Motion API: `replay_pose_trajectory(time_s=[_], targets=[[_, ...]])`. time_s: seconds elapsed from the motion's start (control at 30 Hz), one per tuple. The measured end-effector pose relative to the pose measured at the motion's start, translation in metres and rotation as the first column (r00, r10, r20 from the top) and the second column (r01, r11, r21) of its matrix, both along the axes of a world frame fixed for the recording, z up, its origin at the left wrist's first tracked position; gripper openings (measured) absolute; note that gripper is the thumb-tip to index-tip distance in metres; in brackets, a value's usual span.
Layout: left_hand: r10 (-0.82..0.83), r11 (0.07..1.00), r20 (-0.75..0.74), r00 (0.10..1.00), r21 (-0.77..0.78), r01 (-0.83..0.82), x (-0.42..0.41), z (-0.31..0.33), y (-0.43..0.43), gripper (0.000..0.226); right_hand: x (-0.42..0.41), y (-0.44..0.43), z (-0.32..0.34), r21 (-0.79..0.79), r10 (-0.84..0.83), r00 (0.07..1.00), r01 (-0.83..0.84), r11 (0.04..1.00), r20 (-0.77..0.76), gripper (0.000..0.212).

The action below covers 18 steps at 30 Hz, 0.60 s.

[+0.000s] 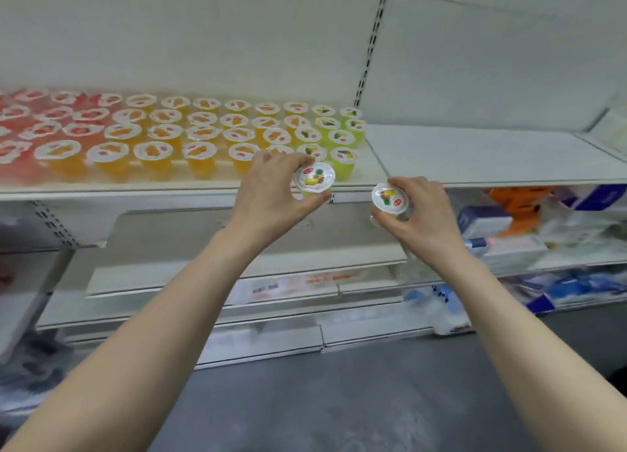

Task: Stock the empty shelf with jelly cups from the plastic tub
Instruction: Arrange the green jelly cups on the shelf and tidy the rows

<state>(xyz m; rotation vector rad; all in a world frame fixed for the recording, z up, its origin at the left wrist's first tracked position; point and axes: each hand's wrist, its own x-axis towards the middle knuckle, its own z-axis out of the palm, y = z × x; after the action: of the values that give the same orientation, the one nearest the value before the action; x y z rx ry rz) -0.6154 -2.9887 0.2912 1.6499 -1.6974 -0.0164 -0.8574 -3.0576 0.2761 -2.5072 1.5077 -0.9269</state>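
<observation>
My left hand (271, 194) grips a yellow-green jelly cup (314, 177) with a pineapple lid, held at the front edge of the white shelf (369, 166). My right hand (424, 214) grips a second pineapple jelly cup (390, 197), lower and to the right, just below the shelf edge. The shelf carries several rows of jelly cups: red ones (51, 122) at the left, orange ones (203, 133) in the middle, green ones (339, 136) at the right end. The plastic tub is out of view.
The adjoining shelf board (492, 153) runs to the right past a slotted upright (369, 51). Lower shelves hold boxed and bagged goods (526, 224) at the right. A grey floor (339, 400) lies below.
</observation>
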Motion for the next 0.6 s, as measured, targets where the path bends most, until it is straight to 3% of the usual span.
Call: replay_pose_trajectory(time_s=[0.23, 0.6], targets=[[0.053, 0.999, 0.013, 0.999, 0.004, -0.053, -0.012, 0.015, -0.062, 0.054, -0.009, -0.084, 0.013, 0.081, -0.023, 0.993, 0.014, 0.997, 0.118, 0.052], [0.073, 0.997, 0.017, 0.997, -0.011, -0.073, 0.018, 0.029, -0.124, 0.053, 0.035, -0.167, -0.001, 0.236, -0.052, 0.997, 0.036, 0.971, 0.062, 0.047]])
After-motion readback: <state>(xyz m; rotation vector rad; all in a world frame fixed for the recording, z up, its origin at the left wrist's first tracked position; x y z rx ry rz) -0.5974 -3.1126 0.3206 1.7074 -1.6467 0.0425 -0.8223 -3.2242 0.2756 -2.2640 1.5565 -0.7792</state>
